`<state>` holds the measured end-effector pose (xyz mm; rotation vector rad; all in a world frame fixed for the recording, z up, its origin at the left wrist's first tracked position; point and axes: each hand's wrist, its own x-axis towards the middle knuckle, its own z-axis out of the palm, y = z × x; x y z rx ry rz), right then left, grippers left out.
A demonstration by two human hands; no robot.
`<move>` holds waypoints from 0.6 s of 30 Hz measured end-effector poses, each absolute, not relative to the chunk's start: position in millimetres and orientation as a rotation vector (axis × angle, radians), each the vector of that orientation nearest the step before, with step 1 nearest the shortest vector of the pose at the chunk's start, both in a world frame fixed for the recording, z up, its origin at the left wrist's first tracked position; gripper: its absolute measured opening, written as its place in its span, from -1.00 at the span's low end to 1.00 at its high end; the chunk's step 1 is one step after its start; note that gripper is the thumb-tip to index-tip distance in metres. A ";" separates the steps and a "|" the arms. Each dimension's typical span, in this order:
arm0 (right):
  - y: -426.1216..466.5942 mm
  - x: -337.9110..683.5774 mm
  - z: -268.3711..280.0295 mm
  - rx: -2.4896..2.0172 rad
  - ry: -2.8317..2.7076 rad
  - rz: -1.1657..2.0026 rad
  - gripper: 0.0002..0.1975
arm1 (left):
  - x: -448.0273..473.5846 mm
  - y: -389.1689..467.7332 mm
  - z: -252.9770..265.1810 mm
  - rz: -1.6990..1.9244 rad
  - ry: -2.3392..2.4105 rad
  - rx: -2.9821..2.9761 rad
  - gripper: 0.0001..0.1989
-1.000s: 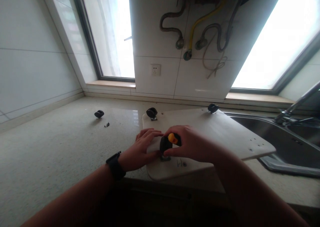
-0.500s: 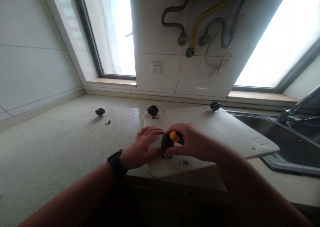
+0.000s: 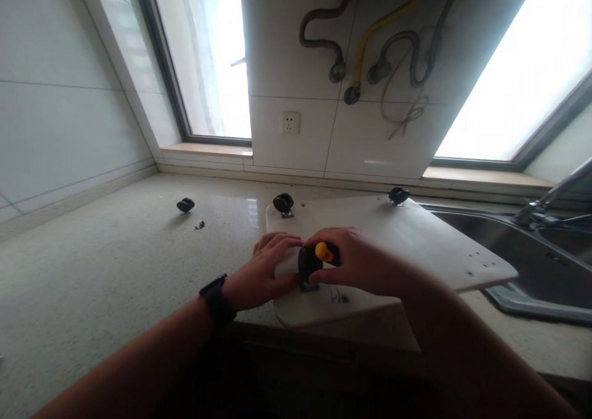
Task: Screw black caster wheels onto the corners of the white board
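A white board lies on the countertop, and a black caster wheel stands on its near left corner. My right hand is closed round the yellow-and-black handle of a screwdriver, just right of that caster. The screwdriver's shaft and tip are hidden from view. Flat on the board's left edge lies my left hand, fingers stretched and thumb apart, with its tips close to the caster. Two more casters sit on the far edge, one at the far left corner and one at the far right.
On the countertop to the left are a loose caster and a small pile of dark screws. A steel sink with a faucet lies to the right, under the board's right end. Behind is a tiled wall with hoses.
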<state>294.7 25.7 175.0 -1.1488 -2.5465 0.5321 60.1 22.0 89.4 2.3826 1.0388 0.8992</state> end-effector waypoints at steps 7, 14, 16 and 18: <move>27.0 295.0 173.8 -1.142 -2.549 0.549 -0.52 | 59.9 21.5 87.7 0.892 1.056 2.396 -0.46; 27.5 294.5 174.4 -1.142 -2.538 0.574 -0.54 | 59.7 22.5 85.9 0.904 1.051 2.403 -0.46; 26.7 293.9 175.2 -1.142 -2.539 0.585 -0.54 | 59.3 22.6 85.9 0.901 1.052 2.399 -0.46; 25.4 293.3 176.1 -1.147 -2.538 0.594 -0.55 | 58.9 22.3 86.2 0.893 1.051 2.393 -0.46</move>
